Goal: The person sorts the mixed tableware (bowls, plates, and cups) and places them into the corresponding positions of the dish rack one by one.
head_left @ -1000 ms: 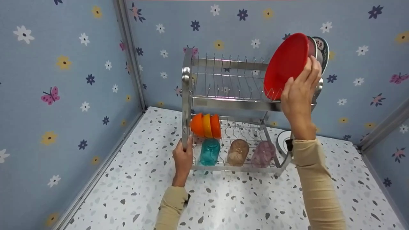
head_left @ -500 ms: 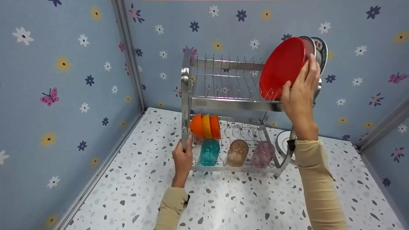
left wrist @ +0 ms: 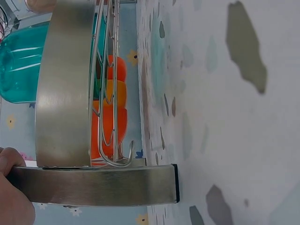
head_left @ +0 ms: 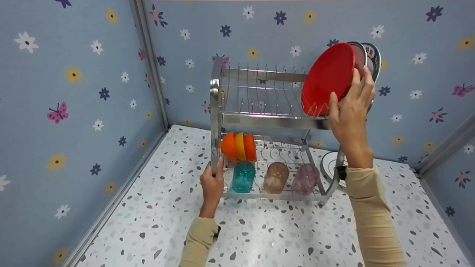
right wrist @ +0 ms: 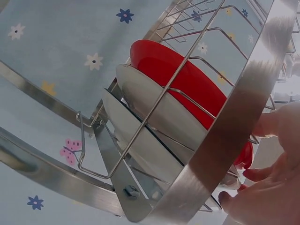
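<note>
A red plate [head_left: 328,78] leans upright in the right end of the steel dish rack [head_left: 274,121], on its upper tier. Two plates with patterned green rims [head_left: 372,52] stand to its right; their pale undersides show in the right wrist view. My right hand [head_left: 351,115] is at the red plate's near edge, fingers spread and thumb apart, not closed round it. Low on the rack's left side, my left hand [head_left: 212,183] grips the flat metal upright [left wrist: 93,187].
The lower tier holds orange and yellow bowls [head_left: 240,146], with a teal glass [head_left: 243,178], a tan glass [head_left: 276,178] and a pink glass [head_left: 306,179] in front. Behind the rack's right leg, a white plate [head_left: 330,163] rests on the speckled table [head_left: 282,237].
The red plate has shifted slightly left and settled in the rack. My right hand's fingers have loosened and spread from its rim. My left hand stays on the upright.
</note>
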The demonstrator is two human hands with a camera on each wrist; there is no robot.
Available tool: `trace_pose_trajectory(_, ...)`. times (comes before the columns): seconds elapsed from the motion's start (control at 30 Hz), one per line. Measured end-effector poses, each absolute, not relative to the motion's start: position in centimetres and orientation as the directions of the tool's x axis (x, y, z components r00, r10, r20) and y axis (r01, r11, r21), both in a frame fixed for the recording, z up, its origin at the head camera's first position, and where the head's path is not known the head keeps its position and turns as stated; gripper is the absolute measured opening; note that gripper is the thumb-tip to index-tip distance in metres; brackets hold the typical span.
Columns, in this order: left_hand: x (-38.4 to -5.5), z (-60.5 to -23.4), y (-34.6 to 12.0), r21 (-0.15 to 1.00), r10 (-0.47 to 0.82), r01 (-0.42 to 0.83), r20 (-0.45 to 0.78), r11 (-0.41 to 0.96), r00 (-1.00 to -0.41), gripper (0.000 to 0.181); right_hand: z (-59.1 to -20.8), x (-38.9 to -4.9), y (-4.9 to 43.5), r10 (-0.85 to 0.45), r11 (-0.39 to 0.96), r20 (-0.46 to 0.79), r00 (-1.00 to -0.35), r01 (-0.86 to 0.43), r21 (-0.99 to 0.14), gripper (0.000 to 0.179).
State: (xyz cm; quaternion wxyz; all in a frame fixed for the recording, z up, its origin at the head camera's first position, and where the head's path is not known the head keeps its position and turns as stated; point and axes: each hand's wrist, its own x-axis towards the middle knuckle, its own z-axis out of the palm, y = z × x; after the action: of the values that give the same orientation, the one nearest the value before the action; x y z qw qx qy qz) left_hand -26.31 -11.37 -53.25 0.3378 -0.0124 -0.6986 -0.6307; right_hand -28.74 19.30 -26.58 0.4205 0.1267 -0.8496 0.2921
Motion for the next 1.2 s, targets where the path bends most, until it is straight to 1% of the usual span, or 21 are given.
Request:
trace_pose_trajectory(0.1,-26.3,-53.3,-11.3,0.878,-0.405,0.434,0.479,0.204,-0.779,0.031,-26.7,-28.5,19.7,0.033,0.780,0.808,-0.588,-0.490,-0.388,0.060)
trace_pose_trajectory(0.23,-26.3,-53.3,-11.3,0.884,-0.408,0.423,0.467,0.199,-0.785,0.031,-26.8,-28.0,20.4,0.041,0.769,0.818,-0.573,-0.506,-0.392,0.057)
trace_pose_trajectory(0.47,-26.4,-53.2,-11.3,0.877,-0.411,0.432,0.480,0.210,-0.775,0.031,-27.1,-27.6,21.3,0.067,0.742,0.839,-0.540,-0.535,-0.404,0.052)
trace_pose_trajectory(0.73,-26.5,-53.5,-11.4,0.863,-0.409,0.449,0.506,0.234,-0.760,0.030,-27.2,-27.6,21.5,0.050,0.740,0.843,-0.535,-0.547,-0.391,0.049)
trace_pose_trajectory(0.9,-26.2,-53.0,-11.2,0.874,-0.421,0.437,0.486,0.215,-0.766,0.030,-27.2,-27.8,21.1,0.044,0.749,0.844,-0.535,-0.541,-0.382,0.046)
trace_pose_trajectory(1.03,-26.4,-53.3,-11.3,0.875,-0.420,0.437,0.483,0.209,-0.768,0.030,-27.3,-27.8,21.1,0.040,0.757,0.843,-0.537,-0.534,-0.376,0.042)
trace_pose_trajectory(1.2,-26.4,-53.4,-11.3,0.877,-0.411,0.436,0.479,0.200,-0.776,0.029,-27.6,-27.7,21.7,0.074,0.747,0.842,-0.535,-0.529,-0.402,0.041)
